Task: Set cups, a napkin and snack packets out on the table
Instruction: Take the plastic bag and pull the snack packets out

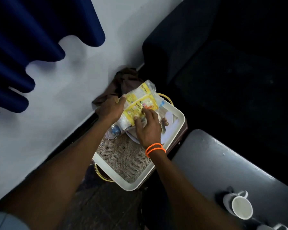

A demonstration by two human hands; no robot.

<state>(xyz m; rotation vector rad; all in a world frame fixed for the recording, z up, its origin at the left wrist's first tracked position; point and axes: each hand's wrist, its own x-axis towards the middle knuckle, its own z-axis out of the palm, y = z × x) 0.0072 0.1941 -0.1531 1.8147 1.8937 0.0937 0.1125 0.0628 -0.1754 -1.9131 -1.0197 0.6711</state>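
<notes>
Yellow and clear snack packets (138, 100) lie stacked over a white tray (176, 120) that stands low beside the wall. My left hand (109, 109) grips the packets at their left edge, thumb on top. From the near side my right hand (148, 126), with orange bead bands on the wrist, holds the same packets with fingers pressed on them. A woven brown napkin (123, 156) lies in the near half of the tray. Two white cups (239, 206) (271, 227) stand on the grey table (223, 160) at the lower right.
A white plate (169, 121) and a blue-capped clear item (114, 130) lie in the tray under the packets. A brown cloth (123, 82) is bunched against the white wall (65, 90). A dark seat (223, 72) fills the upper right; blue curtains (23, 39) hang upper left.
</notes>
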